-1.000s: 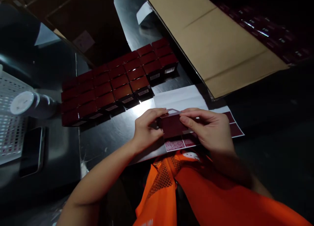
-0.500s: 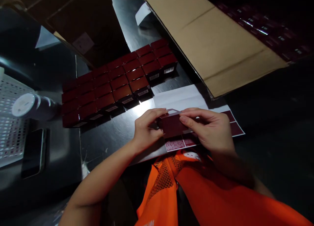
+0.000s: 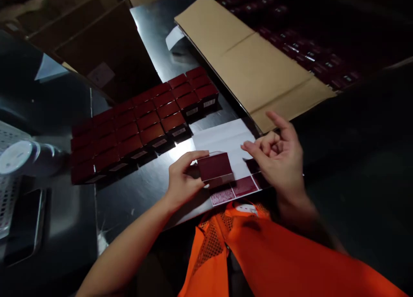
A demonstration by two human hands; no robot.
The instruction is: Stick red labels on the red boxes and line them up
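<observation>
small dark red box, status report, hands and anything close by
Left hand grips small dark red box. Right hand open, off it. White sticker sheet underneath; rows of dark red boxes beyond.

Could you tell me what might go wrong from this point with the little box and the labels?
Only the left hand holds the small dark red box; it could slip or tilt. The right hand hovers over the label sheet and might drag it. The packed rows of red boxes nearby could get knocked.
</observation>
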